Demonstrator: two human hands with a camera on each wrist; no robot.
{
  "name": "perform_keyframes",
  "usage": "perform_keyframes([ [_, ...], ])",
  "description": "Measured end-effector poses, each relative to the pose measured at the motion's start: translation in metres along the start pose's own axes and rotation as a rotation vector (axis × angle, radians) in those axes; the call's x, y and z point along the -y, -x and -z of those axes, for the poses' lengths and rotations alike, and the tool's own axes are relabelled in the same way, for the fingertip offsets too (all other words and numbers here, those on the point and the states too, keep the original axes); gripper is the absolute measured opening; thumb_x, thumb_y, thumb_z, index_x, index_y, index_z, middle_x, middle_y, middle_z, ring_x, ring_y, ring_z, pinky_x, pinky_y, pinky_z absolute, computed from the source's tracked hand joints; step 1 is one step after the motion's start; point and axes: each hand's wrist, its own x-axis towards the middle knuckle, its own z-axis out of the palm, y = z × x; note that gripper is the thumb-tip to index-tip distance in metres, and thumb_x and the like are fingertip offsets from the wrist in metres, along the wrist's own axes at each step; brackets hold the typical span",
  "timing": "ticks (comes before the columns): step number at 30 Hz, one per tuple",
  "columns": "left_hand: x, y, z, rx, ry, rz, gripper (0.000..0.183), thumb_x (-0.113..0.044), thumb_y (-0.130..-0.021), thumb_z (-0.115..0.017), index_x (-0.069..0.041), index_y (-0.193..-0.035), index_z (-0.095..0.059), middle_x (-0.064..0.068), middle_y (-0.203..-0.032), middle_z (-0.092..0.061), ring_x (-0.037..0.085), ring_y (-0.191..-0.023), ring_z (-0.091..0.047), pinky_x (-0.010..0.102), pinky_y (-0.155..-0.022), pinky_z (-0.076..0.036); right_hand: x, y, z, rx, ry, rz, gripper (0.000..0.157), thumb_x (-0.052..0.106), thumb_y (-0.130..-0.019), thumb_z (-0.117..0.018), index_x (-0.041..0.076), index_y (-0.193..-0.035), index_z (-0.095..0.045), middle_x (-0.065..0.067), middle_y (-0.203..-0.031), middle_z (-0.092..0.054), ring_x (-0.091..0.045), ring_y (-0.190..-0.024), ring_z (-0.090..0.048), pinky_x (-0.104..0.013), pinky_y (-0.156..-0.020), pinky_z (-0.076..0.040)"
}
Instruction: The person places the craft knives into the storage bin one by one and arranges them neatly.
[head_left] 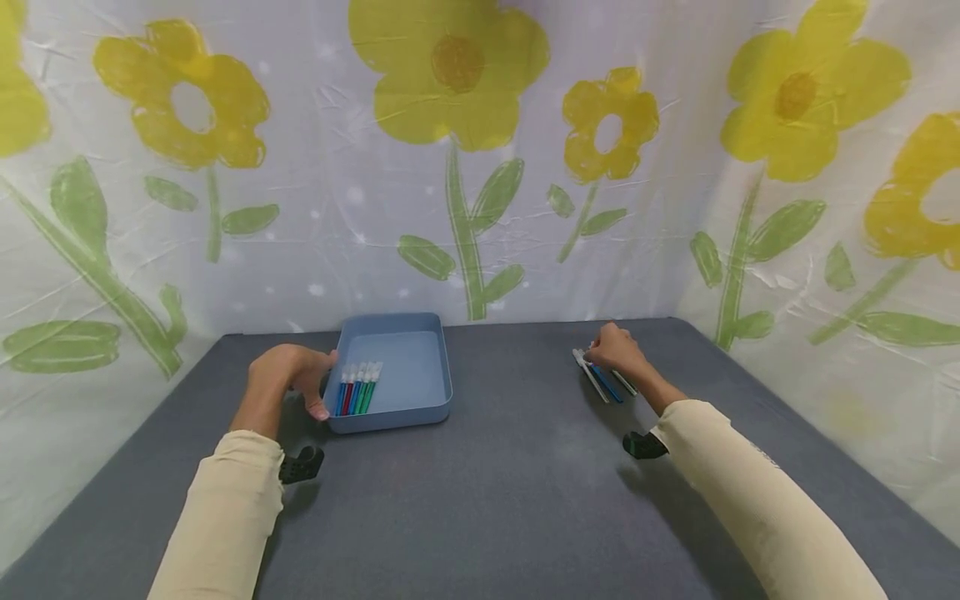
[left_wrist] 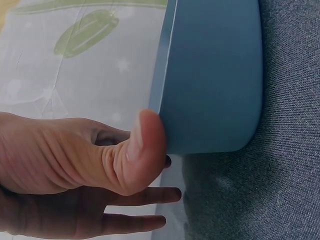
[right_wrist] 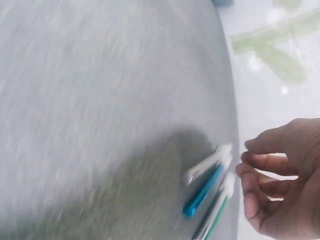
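My left hand (head_left: 288, 373) is at the left side of a shallow blue tray (head_left: 414, 371). In the left wrist view its thumb touches the tray's outer corner, while the other fingers reach out fairly straight. Several capped markers (head_left: 358, 393), blue, red and green, lie side by side at the left of the tray. My right hand (head_left: 618, 350) hovers over the cap ends of loose markers on the table: a pale one (right_wrist: 202, 167), a blue one (right_wrist: 202, 196) and a green-striped one (right_wrist: 216, 217). Its fingers are loosely bent, and no marker shows between them.
A dark grey table (head_left: 495, 483) lies under everything. Its back edge meets a white curtain (head_left: 315, 167) printed with yellow flowers, which also lines both sides. Dark wrist-worn devices sit below both wrists.
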Motion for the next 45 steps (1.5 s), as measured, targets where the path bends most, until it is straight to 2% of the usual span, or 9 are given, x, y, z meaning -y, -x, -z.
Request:
perform_keyframes([
  [12, 0.003, 0.001, -0.003, -0.006, 0.015, 0.009, 0.138, -0.044, -0.074, -0.092, -0.002, -0.167, 0.001, 0.036, -0.170, -0.003, 0.054, -0.154, -0.026, 0.066, -0.114, -0.040, -0.013, 0.000, -0.009, 0.073, 0.062, -0.079, 0.054, 0.012, -0.093, -0.072, 0.019, -0.055, -0.034, 0.008, -0.053, -0.023, -0.008, -0.049, -0.022, -0.026, -0.051, -0.029],
  [20, -0.001, 0.002, 0.002, -0.011, 0.007, -0.004, 0.136, -0.042, -0.076, -0.091, 0.000, -0.167, 0.001, 0.036, -0.170, -0.003, 0.053, -0.155, -0.025, 0.066, -0.116, -0.039, -0.010, 0.000, -0.009, 0.070, 0.077, -0.122, 0.042, 0.015, -0.093, -0.072, 0.014, -0.065, -0.041, 0.001, -0.062, -0.037, -0.014, -0.055, -0.040, -0.029, -0.054, -0.039],
  [27, -0.001, 0.002, 0.001, -0.001, 0.002, -0.014, 0.136, -0.042, -0.076, -0.091, 0.001, -0.166, 0.002, 0.036, -0.170, -0.002, 0.054, -0.155, -0.025, 0.066, -0.117, -0.037, 0.002, 0.000, -0.016, 0.035, 0.031, -0.088, 0.047, 0.014, -0.090, -0.068, 0.018, -0.059, -0.032, 0.007, -0.056, -0.024, -0.009, -0.051, -0.025, -0.027, -0.051, -0.030],
  [30, 0.000, 0.002, -0.002, -0.007, 0.018, -0.004, 0.137, -0.041, -0.075, -0.091, -0.001, -0.167, 0.002, 0.036, -0.170, 0.000, 0.055, -0.155, -0.022, 0.066, -0.116, -0.039, 0.019, -0.002, -0.025, 0.019, -0.014, -0.032, 0.051, 0.015, -0.090, -0.067, 0.019, -0.052, -0.032, 0.009, -0.051, -0.023, -0.007, -0.049, -0.020, -0.027, -0.050, -0.026],
  [32, 0.000, 0.004, -0.002, -0.011, 0.025, 0.002, 0.137, -0.040, -0.075, -0.092, -0.002, -0.167, 0.002, 0.036, -0.170, 0.000, 0.055, -0.156, -0.021, 0.065, -0.115, -0.040, 0.036, -0.003, -0.031, 0.025, -0.060, -0.007, 0.052, 0.016, -0.090, -0.066, 0.020, -0.047, -0.038, 0.010, -0.046, -0.030, -0.007, -0.047, -0.020, -0.027, -0.050, -0.028],
  [35, 0.001, 0.005, -0.004, -0.011, 0.009, -0.013, 0.135, -0.039, -0.077, -0.091, 0.000, -0.167, 0.001, 0.036, -0.170, -0.001, 0.055, -0.156, -0.020, 0.065, -0.116, -0.039, 0.070, -0.002, -0.040, 0.032, -0.133, 0.010, 0.052, 0.018, -0.091, -0.068, 0.018, -0.045, -0.045, 0.009, -0.043, -0.042, -0.008, -0.044, -0.024, -0.028, -0.052, -0.031],
  [40, -0.001, 0.004, -0.004, -0.015, 0.008, -0.010, 0.135, -0.040, -0.076, -0.091, 0.000, -0.167, 0.000, 0.036, -0.170, -0.003, 0.054, -0.156, -0.022, 0.067, -0.118, -0.036, 0.131, -0.001, -0.058, 0.031, -0.175, 0.071, 0.053, 0.022, -0.096, -0.071, 0.015, -0.047, -0.053, 0.008, -0.046, -0.049, -0.009, -0.045, -0.030, -0.028, -0.053, -0.033],
  [41, -0.001, 0.004, -0.004, -0.015, 0.012, 0.000, 0.136, -0.040, -0.076, -0.092, 0.000, -0.167, 0.000, 0.036, -0.170, -0.003, 0.054, -0.156, -0.022, 0.067, -0.118, -0.035, 0.144, -0.002, -0.063, 0.028, -0.174, 0.091, 0.052, 0.022, -0.096, -0.072, 0.015, -0.047, -0.054, 0.009, -0.047, -0.050, -0.008, -0.045, -0.033, -0.027, -0.053, -0.033],
  [45, -0.002, 0.004, -0.003, -0.019, 0.010, -0.004, 0.136, -0.042, -0.075, -0.092, -0.002, -0.167, 0.000, 0.035, -0.170, -0.004, 0.054, -0.156, -0.023, 0.068, -0.118, -0.035, 0.185, -0.007, -0.087, 0.061, -0.182, 0.132, 0.055, 0.019, -0.094, -0.072, 0.017, -0.044, -0.048, 0.010, -0.044, -0.040, -0.008, -0.046, -0.026, -0.026, -0.049, -0.028],
])
